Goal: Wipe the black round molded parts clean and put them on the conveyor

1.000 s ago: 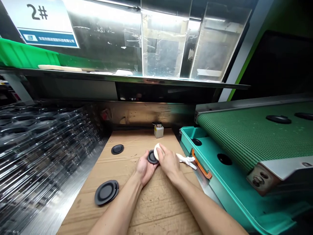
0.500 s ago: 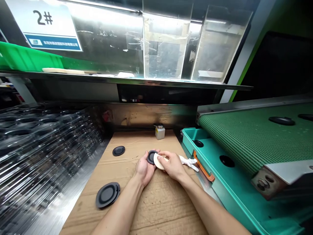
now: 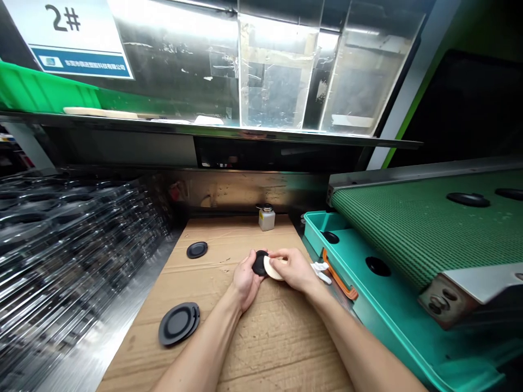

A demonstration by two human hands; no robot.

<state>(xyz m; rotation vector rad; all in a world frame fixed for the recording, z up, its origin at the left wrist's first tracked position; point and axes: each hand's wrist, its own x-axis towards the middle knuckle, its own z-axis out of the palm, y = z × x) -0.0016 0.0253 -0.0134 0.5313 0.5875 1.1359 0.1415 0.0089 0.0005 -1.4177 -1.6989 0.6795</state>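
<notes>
Two discs (image 3: 377,266) in teal tray (image 3: 392,332), hand-held disc (image 3: 260,263)

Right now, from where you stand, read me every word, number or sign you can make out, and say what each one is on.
"2#": large dark print on the white sign above the shelf.
A line of white Chinese characters on the sign's blue band: too small to read reliably.
The small white bottle: nothing legible.
</notes>
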